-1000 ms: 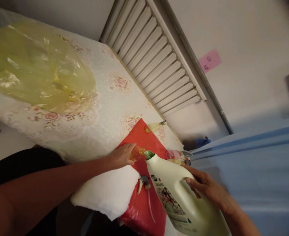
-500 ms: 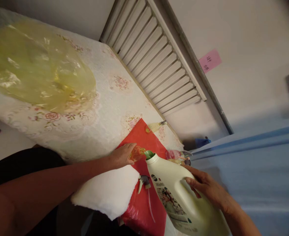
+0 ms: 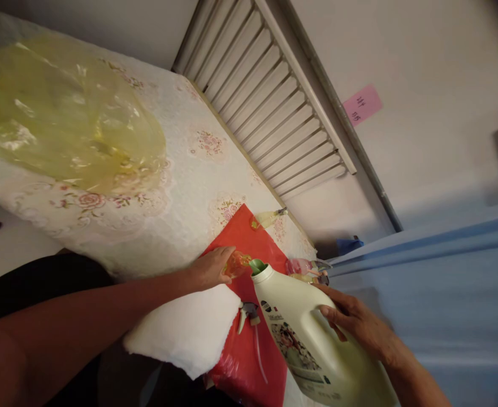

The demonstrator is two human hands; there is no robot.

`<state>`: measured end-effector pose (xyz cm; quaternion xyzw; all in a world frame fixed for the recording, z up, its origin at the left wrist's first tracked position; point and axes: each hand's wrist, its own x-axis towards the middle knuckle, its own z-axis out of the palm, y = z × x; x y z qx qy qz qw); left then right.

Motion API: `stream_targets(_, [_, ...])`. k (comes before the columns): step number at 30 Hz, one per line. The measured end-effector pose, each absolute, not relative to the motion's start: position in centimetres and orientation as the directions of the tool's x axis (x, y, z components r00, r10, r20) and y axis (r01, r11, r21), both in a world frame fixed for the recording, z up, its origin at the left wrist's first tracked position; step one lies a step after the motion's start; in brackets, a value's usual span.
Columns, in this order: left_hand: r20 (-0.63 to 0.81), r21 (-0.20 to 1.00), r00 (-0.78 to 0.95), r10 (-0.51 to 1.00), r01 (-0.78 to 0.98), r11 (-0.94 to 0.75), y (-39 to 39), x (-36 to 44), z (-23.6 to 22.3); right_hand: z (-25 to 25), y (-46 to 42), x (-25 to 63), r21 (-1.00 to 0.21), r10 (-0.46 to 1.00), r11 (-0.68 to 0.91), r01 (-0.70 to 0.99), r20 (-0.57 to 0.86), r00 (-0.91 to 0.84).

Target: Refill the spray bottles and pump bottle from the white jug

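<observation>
My left hand (image 3: 215, 268) is closed around a small clear bottle (image 3: 237, 265), which looks orange over the red cloth. My right hand (image 3: 354, 316) grips the handle of a large pale green detergent jug (image 3: 312, 333), tilted so that its green spout meets the small bottle's mouth. Whether liquid is flowing cannot be made out. Below the jug's neck, a trigger spray head (image 3: 249, 314) with a thin dip tube lies on the red cloth (image 3: 249, 232). A white towel (image 3: 189, 328) spreads beneath my left forearm.
Beyond the jug lie a pink spray bottle (image 3: 298, 267) and a yellowish bottle (image 3: 306, 278). Another clear yellowish bottle (image 3: 268, 219) rests at the cloth's far corner. A big yellow plastic bag (image 3: 70, 118) covers the left of the floral tablecloth (image 3: 181, 198). A radiator (image 3: 269, 107) borders the table; a blue curtain (image 3: 435, 294) hangs right.
</observation>
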<state>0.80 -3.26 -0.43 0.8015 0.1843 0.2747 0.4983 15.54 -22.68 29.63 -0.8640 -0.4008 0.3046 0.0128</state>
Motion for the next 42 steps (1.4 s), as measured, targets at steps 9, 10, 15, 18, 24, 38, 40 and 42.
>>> stream_targets(9, [0.246,0.898,0.789,0.563,0.033,-0.439,-3.19,0.67,-0.27,29.57,-22.92,15.65,-0.277,0.706,-0.673,0.686,-0.516,0.485])
stream_targets(10, [0.244,0.898,0.79,0.562,0.034,-0.438,-3.18,0.67,-0.28,29.56,-22.91,15.65,-0.274,0.703,-0.675,0.685,-0.52,0.485])
stream_targets(15, [0.234,0.894,0.791,0.565,0.053,-0.444,-3.18,0.76,-0.36,29.57,-22.86,15.67,-0.273,0.698,-0.68,0.68,-0.524,0.487])
stream_targets(18, [0.233,0.894,0.787,0.571,0.057,-0.444,-3.22,0.8,-0.4,29.67,-22.81,15.56,-0.276,0.708,-0.667,0.692,-0.526,0.472])
stream_targets(24, [0.234,0.905,0.778,0.583,0.045,-0.423,-3.25,0.92,-0.67,29.63,-22.75,15.61,-0.266,0.705,-0.667,0.696,-0.53,0.472])
stream_targets(38, [0.237,0.902,0.788,0.569,0.039,-0.429,-3.22,0.82,-0.79,29.66,-22.73,15.63,-0.262,0.707,-0.664,0.7,-0.526,0.473])
stream_targets(40, [0.229,0.904,0.789,0.569,0.045,-0.426,-3.22,0.7,-0.54,29.67,-22.69,15.63,-0.268,0.709,-0.663,0.699,-0.526,0.471])
stream_targets(42, [0.221,0.904,0.794,0.567,0.051,-0.424,-3.23,0.56,-0.23,29.71,-22.66,15.63,-0.266,0.713,-0.657,0.705,-0.522,0.468])
